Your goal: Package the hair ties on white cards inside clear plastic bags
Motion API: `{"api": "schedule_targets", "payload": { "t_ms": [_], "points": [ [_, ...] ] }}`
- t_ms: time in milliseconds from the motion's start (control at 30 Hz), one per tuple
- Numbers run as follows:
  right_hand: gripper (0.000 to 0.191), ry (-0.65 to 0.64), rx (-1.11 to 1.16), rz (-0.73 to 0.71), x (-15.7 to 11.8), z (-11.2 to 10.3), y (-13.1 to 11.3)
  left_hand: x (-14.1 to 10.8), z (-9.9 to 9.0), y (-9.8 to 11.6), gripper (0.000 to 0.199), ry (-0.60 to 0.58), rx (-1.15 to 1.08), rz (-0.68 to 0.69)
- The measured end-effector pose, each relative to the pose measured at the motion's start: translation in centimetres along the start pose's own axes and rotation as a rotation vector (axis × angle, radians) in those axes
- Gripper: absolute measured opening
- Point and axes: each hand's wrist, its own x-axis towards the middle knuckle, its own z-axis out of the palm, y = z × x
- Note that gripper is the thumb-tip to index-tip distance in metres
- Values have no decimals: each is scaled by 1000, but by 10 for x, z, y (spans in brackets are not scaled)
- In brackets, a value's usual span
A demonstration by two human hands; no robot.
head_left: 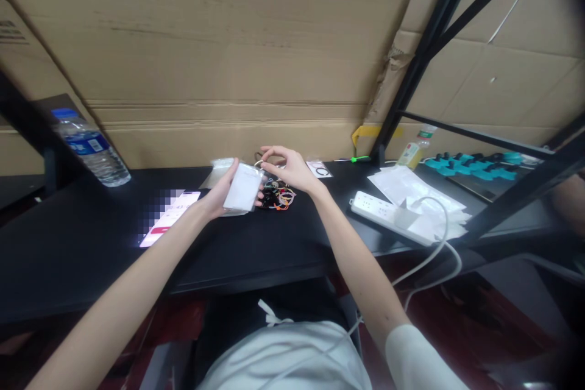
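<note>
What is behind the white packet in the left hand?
Fingertips of the left hand show past the right edge of the white packet; clear plastic shows leftward, a tangle of coloured loops rightward. Whatever lies directly behind is covered.

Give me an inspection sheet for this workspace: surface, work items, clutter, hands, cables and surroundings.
Surface: flat black tabletop.
Work items: white rectangular pack, held; tangled multicoloured stringy pile behind and beside it.
Clutter: lit phone, clear plastic bottle with blue cap, white flat sheets or packets.
Hands: left hand holds the pack; right hand is close above the pile, fingers curled, grip unclear.
Cables: white cable at the long white power strip, right.
Surroundings: brown cardboard panel behind, black frame post right.
</note>
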Motion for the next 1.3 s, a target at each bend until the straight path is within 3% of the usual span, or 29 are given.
{"api": "schedule_targets", "payload": {
  "t_ms": [267,500,1000,1200,1300],
  "points": [
    [16,-88,74,-7,0,-2,1,3,-9,-5,80,-7,44,-33],
    [16,51,-89,-52,1,-4,-4,-1,1,-3,81,-8,62,-73],
    [13,-12,-232,-90,0,0,0,3,-2,-5,80,57,70,-3],
    [17,-42,-195,-64,0,3,-1,6,-10,-7,79,37,22,6],
    [28,-36,-128,-15,-1,4,-3,6,-9,-8,83,16,31,-12]
  ]
}}
